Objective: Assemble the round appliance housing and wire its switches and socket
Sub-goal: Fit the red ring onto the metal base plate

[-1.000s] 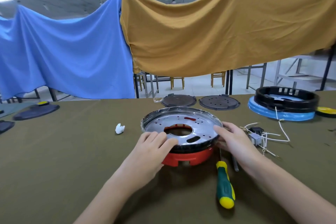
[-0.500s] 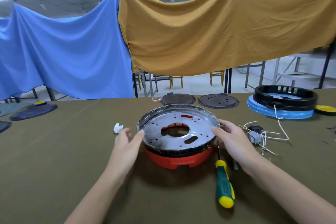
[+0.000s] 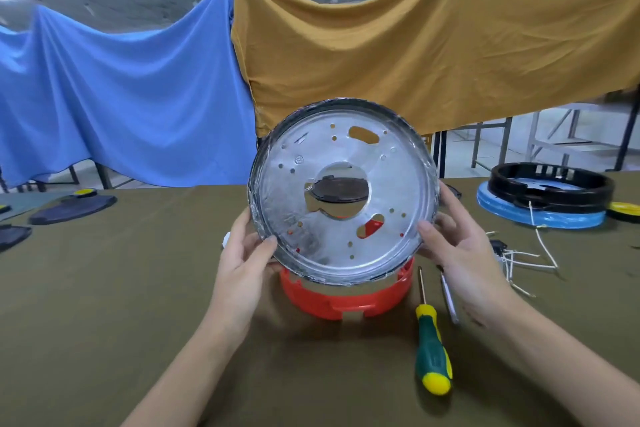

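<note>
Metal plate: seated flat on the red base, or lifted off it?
Lifted and tipped up. Both hands, left hand and right hand, hold the metal plate by its rim, facing the camera, above the red base.

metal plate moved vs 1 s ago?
Yes. The metal plate has been lifted off the red base and tilted up to face the camera, held at its rim by the left hand and right hand.

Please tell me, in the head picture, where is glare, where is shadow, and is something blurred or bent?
Head view: soft glare on the round silver metal plate held by both hands; dark shadow on the olive table cloth below the red plastic ring base; wide-angle bending of the cloth line; the forearms near the bottom edge look slightly blurred.
</note>
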A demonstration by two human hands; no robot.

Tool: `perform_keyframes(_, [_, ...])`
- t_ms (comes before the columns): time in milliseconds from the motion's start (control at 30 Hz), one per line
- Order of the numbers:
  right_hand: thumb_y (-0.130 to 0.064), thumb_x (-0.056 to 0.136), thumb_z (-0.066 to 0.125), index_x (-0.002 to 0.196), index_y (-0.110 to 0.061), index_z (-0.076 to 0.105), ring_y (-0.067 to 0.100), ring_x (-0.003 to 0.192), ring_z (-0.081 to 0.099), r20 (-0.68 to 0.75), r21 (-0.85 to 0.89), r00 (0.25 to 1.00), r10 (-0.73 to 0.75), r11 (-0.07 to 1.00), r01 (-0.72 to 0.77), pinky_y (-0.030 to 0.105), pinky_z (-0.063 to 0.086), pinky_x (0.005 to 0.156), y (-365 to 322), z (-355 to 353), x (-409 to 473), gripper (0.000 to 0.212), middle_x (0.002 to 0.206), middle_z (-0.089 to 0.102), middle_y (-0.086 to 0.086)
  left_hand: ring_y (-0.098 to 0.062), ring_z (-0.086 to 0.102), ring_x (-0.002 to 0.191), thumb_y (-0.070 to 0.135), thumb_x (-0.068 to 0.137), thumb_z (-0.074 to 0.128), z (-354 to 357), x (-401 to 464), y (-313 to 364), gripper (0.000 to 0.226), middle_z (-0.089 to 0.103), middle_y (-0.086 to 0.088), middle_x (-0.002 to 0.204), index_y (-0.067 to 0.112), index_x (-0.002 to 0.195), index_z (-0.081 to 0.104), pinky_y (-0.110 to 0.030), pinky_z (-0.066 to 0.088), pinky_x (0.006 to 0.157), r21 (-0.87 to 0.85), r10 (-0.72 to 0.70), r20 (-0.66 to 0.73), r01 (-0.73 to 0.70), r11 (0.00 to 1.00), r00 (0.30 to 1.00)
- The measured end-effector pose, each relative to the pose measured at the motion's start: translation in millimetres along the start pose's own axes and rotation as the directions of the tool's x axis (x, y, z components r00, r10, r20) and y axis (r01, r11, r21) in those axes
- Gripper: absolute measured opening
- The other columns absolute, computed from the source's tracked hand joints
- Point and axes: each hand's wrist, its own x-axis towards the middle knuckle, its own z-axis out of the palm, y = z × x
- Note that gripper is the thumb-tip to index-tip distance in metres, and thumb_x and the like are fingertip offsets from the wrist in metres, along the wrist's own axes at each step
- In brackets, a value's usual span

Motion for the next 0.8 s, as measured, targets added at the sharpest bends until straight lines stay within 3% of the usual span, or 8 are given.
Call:
perform_keyframes(133, [-0.018,0.096,0.061,0.147,-0.035,0.042,0.022,0.106,0.070,-0.023,0.050,0.999,0.046,0.998,-0.045,0.034,0.060,0.084,-1.0,1.1,0.4,0.057,0.111,0.074,0.007,-0.020,0.072,0.093,0.010,0.098,0.055,-3.6,3.3,-1.4,0.046,0.073,-0.006,0.109,0.028,0.140,0.050,-0.027,0.058,0.072,-0.079,-0.085,-0.024,0.083,0.993,0.996])
perform_keyframes(233, [-0.032,0.087,0.068,0.134,-0.036,0.053,0.022,0.097,0.073,-0.058,0.121,0.990,0.128,0.985,-0.121,0.026,0.059,0.071,-1.0,1.7,3.2,0.050,0.104,0.076,0.007,-0.019,0.069,0.074,0.020,0.097,0.059,-4.8,6.2,-4.3,0.051,0.068,-0.011,0.110,0.031,0.143,0.041,-0.028,0.057,0.065,-0.121,-0.170,-0.047,0.163,0.979,0.984])
perform_keyframes(333, [-0.044,0.077,0.074,0.138,-0.027,0.052,0.024,0.091,0.075,-0.085,0.159,0.967,0.240,0.961,-0.224,0.027,0.059,0.069,5.0,1.5,1.9,0.068,0.102,0.076,0.007,-0.018,0.062,0.058,0.027,0.097,0.058,-2.8,5.2,-7.4,0.039,0.065,-0.012,0.085,0.023,0.135,0.049,-0.025,0.054,0.054,-0.061,-0.210,-0.063,0.206,0.977,0.976])
perform_keyframes(400, [-0.049,0.070,0.076,0.139,-0.024,0.052,0.023,0.084,0.075,-0.097,0.138,0.954,0.283,0.953,-0.269,0.029,0.059,0.071,8.4,0.7,1.0,0.077,0.096,0.077,0.006,-0.018,0.059,0.057,0.030,0.098,0.057,-3.3,5.1,-11.6,0.034,0.062,-0.015,0.081,0.018,0.130,0.054,-0.027,0.051,0.054,0.024,-0.192,-0.096,0.195,0.980,0.977])
perform_keyframes(500, [-0.051,0.071,0.075,0.138,-0.025,0.053,0.018,0.071,0.071,-0.093,0.058,0.946,0.309,0.951,-0.305,0.029,0.058,0.068,11.1,-1.4,1.3,0.075,0.090,0.075,0.006,-0.013,0.053,0.054,0.033,0.099,0.055,-5.8,7.2,-16.6,0.032,0.060,-0.011,0.072,0.019,0.128,0.056,-0.026,0.045,0.052,0.155,-0.138,-0.123,0.156,0.975,0.983])
perform_keyframes(700, [-0.048,0.095,0.054,0.145,-0.035,0.043,-0.004,0.064,0.062,-0.062,-0.379,0.962,0.266,0.885,-0.269,0.021,0.049,0.065,20.3,-8.7,0.2,0.052,0.092,0.063,-0.010,-0.008,0.049,0.056,0.028,0.099,0.054,-9.8,7.7,-33.9,0.024,0.052,-0.002,0.072,0.023,0.122,0.059,-0.025,0.044,0.057,0.356,-0.093,-0.124,0.132,0.925,0.988])
perform_keyframes(800, [-0.044,0.097,0.051,0.145,-0.040,0.038,0.001,0.065,0.063,-0.025,-0.453,0.955,0.296,0.848,-0.275,0.028,0.054,0.067,21.5,-10.5,-0.7,0.050,0.093,0.063,-0.010,-0.011,0.052,0.058,0.025,0.100,0.052,-10.4,7.6,-40.8,0.028,0.051,-0.004,0.075,0.030,0.127,0.053,-0.024,0.045,0.058,0.421,-0.082,-0.102,0.118,0.899,0.991])
